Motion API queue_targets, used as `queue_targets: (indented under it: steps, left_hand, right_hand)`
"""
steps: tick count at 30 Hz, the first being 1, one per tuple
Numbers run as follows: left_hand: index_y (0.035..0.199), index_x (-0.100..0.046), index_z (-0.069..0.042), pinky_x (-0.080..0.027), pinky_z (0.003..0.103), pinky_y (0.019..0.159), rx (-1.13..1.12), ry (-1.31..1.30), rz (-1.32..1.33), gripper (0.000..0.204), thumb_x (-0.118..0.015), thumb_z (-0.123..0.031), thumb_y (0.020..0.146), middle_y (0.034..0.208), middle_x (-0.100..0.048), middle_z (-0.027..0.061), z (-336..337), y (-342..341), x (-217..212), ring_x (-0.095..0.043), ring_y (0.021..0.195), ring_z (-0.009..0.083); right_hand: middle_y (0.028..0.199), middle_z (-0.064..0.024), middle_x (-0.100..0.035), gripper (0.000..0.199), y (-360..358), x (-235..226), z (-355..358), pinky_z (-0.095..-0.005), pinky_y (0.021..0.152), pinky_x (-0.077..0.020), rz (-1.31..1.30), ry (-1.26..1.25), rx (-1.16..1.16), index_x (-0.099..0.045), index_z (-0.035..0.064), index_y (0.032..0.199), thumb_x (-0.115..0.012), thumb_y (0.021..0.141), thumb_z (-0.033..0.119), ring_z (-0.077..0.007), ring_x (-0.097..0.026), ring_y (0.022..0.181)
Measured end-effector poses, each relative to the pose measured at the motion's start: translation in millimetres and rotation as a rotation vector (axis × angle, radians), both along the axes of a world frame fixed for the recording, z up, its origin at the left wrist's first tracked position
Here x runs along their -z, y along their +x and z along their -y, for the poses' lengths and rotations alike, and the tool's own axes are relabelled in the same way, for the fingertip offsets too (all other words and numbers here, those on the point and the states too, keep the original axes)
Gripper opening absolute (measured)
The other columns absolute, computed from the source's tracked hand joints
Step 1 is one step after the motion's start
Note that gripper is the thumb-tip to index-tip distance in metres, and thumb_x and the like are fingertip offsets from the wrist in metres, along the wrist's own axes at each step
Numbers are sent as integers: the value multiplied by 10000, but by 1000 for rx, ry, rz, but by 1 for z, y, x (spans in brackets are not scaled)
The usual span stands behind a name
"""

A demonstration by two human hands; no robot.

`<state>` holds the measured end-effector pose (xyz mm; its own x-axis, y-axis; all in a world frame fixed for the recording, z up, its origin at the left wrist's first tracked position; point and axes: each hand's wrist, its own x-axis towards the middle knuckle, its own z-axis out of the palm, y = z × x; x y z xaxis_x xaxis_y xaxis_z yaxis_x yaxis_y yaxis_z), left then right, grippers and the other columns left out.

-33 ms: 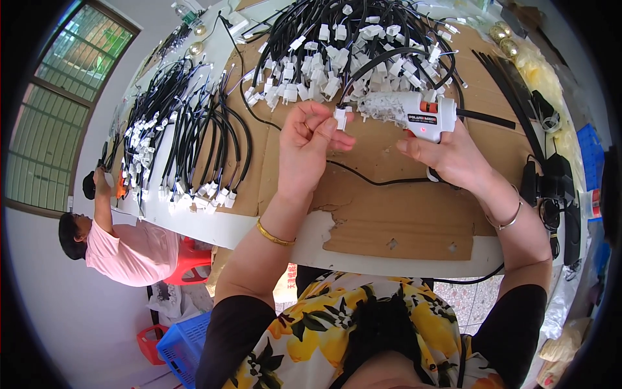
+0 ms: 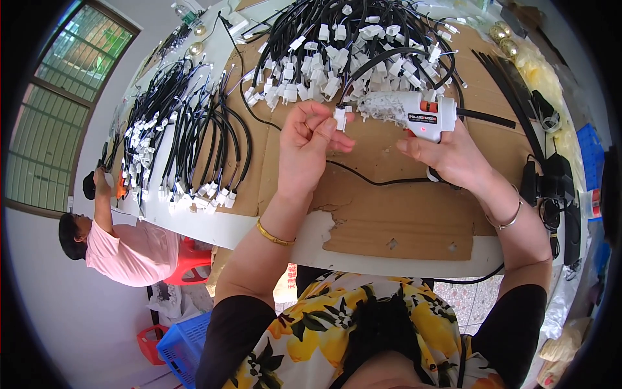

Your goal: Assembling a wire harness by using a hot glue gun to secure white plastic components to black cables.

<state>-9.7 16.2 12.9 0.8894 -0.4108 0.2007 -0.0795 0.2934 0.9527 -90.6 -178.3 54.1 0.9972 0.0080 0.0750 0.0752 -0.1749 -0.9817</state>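
Note:
Between thumb and fingers, my left hand (image 2: 310,144) pinches a small white plug connector (image 2: 340,117) on the end of a black cable. A white hot glue gun (image 2: 431,118) is gripped in my right hand (image 2: 453,155), its nozzle end pointing left at the connector. Hardened glue coats the front of the gun, and a black glue stick (image 2: 487,119) sticks out of its back. Just beyond both hands lies a big heap of black cables (image 2: 311,32) with white connectors. Whether the nozzle touches the connector I cannot tell.
Brown cardboard (image 2: 402,227) covers much of the white table (image 2: 311,249). More cable bundles (image 2: 214,139) lie to the left. Loose black sticks (image 2: 512,97) and black adapters (image 2: 556,178) are on the right. A person in pink (image 2: 129,253) sits at the far left, near a blue crate (image 2: 184,347).

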Motion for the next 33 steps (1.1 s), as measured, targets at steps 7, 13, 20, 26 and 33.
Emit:
queue_targets:
  steps: [7, 13, 20, 26, 33]
  left_hand:
    - [968, -382, -31, -485, 247, 524, 57, -9, -11, 93, -390, -36, 876, 927, -590, 173, -2, 1, 0, -573, 574, 143]
    - [966, -380, -36, -487, 247, 538, 58, -5, -19, 93, -397, -39, 874, 932, -589, 176, -1, 2, 2, -574, 578, 141]
    - [969, -383, -34, -499, 264, 561, 56, -31, -30, 106, -411, -32, 867, 932, -587, 175, -2, 3, 2, -589, 606, 160]
    - [979, -403, -68, -510, 279, 559, 40, -38, -24, 147, -446, -26, 845, 934, -592, 186, -1, 3, 8, -600, 617, 192]
    - [946, -374, -25, -502, 275, 553, 83, -70, -68, 133, -435, 14, 834, 864, -601, 156, -3, 3, 1, -605, 629, 192]
  right_hand:
    - [747, 16, -495, 238, -2, -4, -1, -209, 556, -388, -66, 38, 0, -505, 25, 887, -657, 706, 50, -57, -457, 651]
    - [758, 15, -494, 247, -2, -5, 0, -208, 558, -394, -83, 51, -5, -501, 31, 890, -665, 709, 64, -51, -453, 665]
    - [767, 31, -489, 253, 0, -3, -1, -199, 581, -388, -75, 94, -20, -496, 36, 893, -667, 711, 73, -46, -448, 688]
    - [684, 39, -492, 196, 0, 12, 4, -205, 562, -364, -9, 121, 17, -511, 66, 830, -644, 692, 105, -54, -458, 644]
    - [682, 7, -524, 228, -5, 1, 0, -205, 524, -336, -181, -105, 118, -553, 26, 868, -612, 695, 165, -66, -451, 591]
